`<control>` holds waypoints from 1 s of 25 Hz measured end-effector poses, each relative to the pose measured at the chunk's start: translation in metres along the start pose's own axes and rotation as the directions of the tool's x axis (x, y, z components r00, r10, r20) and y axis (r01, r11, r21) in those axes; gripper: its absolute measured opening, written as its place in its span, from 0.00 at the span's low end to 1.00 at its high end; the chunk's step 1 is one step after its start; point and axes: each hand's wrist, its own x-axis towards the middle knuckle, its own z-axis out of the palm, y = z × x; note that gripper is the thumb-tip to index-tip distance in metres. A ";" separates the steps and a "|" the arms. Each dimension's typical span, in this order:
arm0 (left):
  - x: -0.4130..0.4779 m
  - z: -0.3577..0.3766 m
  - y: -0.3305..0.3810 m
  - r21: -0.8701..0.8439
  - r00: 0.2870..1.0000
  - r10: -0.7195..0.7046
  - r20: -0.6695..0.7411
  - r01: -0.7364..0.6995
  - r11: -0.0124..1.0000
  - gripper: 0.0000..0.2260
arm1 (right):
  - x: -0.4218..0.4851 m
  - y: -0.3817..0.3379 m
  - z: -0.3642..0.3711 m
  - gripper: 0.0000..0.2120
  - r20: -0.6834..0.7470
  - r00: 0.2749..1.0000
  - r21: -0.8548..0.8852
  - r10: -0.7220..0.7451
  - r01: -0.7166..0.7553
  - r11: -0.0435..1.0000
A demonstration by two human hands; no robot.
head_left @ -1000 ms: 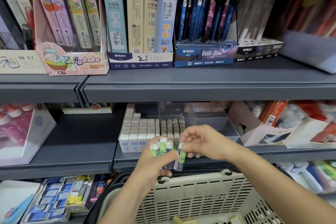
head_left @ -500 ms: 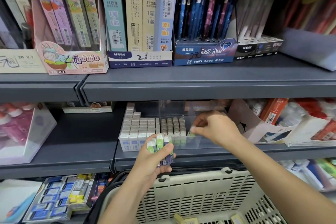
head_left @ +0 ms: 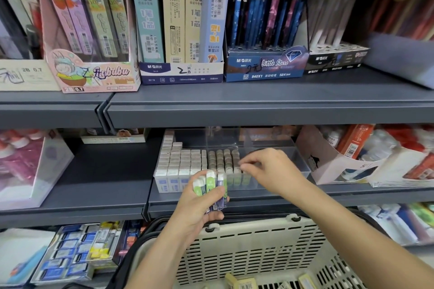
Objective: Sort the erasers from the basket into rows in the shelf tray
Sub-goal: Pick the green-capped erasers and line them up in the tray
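Note:
A clear shelf tray (head_left: 301, 164) on the middle shelf holds rows of white erasers (head_left: 178, 162) on its left and green-sleeved erasers (head_left: 223, 159) beside them. My left hand (head_left: 199, 209) grips a bunch of green- and purple-sleeved erasers (head_left: 210, 186) upright, just in front of the tray. Reaching into the tray, my right hand (head_left: 272, 171) pinches with thumb and forefinger the top of a green-sleeved eraser (head_left: 245, 179) at the right end of the front row. Below my arms is the beige basket (head_left: 246, 248), with a few loose erasers (head_left: 239, 283) on its bottom.
The tray's right half (head_left: 270, 145) holds no erasers. A white carton of supplies (head_left: 328, 159) stands right of the tray, a pink box (head_left: 30, 166) far left. Pen and pencil-lead display boxes (head_left: 180, 73) line the shelf above. More stationery (head_left: 70, 256) lies on the shelf below.
My right hand took one eraser from the bunch in my left hand and carried it up into the tray's front row. My left hand stayed nearly still.

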 end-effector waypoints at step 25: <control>-0.005 0.006 0.001 0.160 1.000 0.012 -0.009 -0.011 0.987 0.09 | 0.022 0.023 -0.009 0.05 -0.118 0.993 -0.123 -0.007 -0.008 0.992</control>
